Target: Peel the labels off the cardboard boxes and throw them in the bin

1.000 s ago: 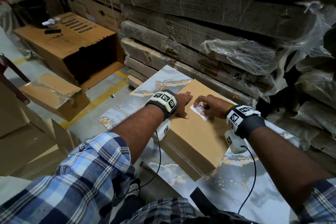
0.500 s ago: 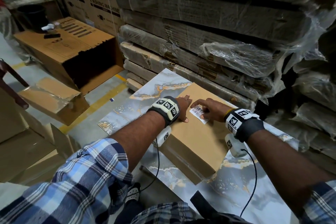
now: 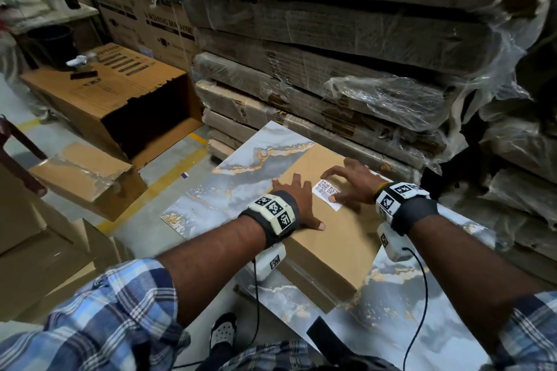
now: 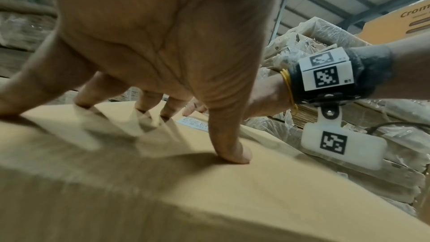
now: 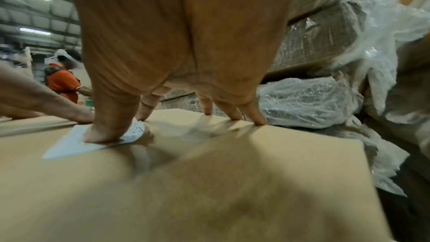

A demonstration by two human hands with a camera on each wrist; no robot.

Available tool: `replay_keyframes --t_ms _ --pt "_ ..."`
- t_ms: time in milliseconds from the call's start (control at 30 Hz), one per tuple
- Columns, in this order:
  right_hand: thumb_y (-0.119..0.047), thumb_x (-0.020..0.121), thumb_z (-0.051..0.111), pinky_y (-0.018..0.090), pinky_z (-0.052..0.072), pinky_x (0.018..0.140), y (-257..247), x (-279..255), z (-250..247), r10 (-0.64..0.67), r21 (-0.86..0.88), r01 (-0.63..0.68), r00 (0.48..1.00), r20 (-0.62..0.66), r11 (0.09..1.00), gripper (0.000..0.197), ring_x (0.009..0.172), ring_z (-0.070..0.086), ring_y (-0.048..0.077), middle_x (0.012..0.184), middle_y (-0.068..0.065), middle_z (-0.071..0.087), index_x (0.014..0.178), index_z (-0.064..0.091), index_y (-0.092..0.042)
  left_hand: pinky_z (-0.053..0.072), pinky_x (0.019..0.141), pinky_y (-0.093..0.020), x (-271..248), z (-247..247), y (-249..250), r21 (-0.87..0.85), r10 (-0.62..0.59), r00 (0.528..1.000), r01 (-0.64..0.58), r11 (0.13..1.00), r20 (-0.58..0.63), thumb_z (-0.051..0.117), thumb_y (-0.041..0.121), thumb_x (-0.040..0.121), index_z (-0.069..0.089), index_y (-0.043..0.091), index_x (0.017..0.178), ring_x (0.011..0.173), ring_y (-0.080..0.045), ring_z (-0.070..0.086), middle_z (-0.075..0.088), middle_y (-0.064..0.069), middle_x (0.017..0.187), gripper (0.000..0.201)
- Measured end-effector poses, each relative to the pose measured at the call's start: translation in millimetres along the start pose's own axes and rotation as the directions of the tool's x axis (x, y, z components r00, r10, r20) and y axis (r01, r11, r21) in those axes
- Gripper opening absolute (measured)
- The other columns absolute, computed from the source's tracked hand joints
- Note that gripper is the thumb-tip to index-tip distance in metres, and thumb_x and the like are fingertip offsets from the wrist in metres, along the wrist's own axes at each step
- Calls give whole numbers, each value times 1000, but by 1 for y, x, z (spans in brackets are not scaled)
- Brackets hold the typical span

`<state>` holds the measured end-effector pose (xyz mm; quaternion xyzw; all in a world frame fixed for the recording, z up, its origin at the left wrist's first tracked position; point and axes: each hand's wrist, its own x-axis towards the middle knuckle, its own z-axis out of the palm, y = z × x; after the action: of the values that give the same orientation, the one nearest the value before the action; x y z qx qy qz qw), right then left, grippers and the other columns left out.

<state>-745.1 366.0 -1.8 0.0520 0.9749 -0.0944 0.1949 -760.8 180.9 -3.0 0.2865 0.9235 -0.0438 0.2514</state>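
Nearest us, our left hand (image 3: pixel 297 205) lies flat, fingers spread, steadying the stiff cardboard box (image 3: pixel 331 238) on the table (image 3: pixel 229 187). At one o'clock from it the label (image 3: pixel 327 193) lies stuck flat, thin and probably easily torn. Our right hand (image 3: pixel 351 187), fingers splayed, presses it; we would lift a corner.

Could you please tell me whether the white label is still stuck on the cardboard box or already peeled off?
Still on. The label lies flat on the cardboard box, with the right hand thumb pressing on it; no lifted corner shows.
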Motion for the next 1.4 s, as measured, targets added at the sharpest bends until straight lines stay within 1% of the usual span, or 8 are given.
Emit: replay_keyframes --t_ms 233,533,633,767,933,1100,1267,1400 --pt "-67 74 73 58 38 109 4 1 5 124 50 -124 992 -7 991 89 134 38 44 151 16 20 142 18 -58 3 119 -62 19 -5 -6 53 74 996 -77 996 46 68 70 76 3 15 158 152 -31 8 -4 -16 165 118" --pt "-77 78 60 55 42 107 -13 -29 23 350 -7 -350 936 32 937 105 128 46 49 152 25 16 154 -6 -48 9 119 -54 35 -35 -34 118 304 943 -319 940 133 81 52 74 5 26 159 150 -42 4 -8 -2 166 117" --pt "-77 77 61 51 42 107 -23 -35 29 372 46 -374 927 47 926 106 130 45 43 146 28 25 157 1 -39 11 118 -61 44 -38 -41 149 331 929 -356 923 166 84 55 67 5 34 158 150 -43 0 -7 6 166 123" --pt "-71 79 66 51 38 110 -40 -37 21 323 96 -319 946 -25 943 93 136 36 44 153 20 19 154 19 -39 13 121 -56 49 -40 -40 150 406 897 -432 890 175 86 58 62 9 36 157 151 -39 3 -1 7 166 125" --pt "-51 81 77 50 38 111 -41 -31 10 157 160 -149 987 -41 976 82 137 37 42 156 16 15 148 31 -44 23 119 -54 52 -34 -37 38 424 901 -429 903 88 93 46 56 22 25 154 147 -37 18 28 -2 159 123" --pt "-46 81 77 48 39 107 -37 -28 13 78 38 -76 994 -70 996 80 133 35 36 149 12 28 147 31 -47 31 115 -52 41 -20 -24 156 198 979 -202 967 44 88 42 67 12 6 157 147 -41 22 4 -16 165 123" --pt "-49 78 78 45 40 104 -28 -31 14 44 19 -42 996 -82 999 74 134 33 30 150 6 29 142 40 -43 29 118 -46 46 -14 -38 47 214 976 -215 975 28 88 41 69 13 5 156 149 -33 21 0 -15 165 119" --pt "-49 75 81 44 37 106 -22 -32 12 37 32 -35 997 -73 999 72 135 32 29 152 2 28 137 46 -41 26 118 -50 46 -12 -39 60 205 978 -206 977 32 87 42 69 7 8 157 150 -34 15 -5 -12 166 124"
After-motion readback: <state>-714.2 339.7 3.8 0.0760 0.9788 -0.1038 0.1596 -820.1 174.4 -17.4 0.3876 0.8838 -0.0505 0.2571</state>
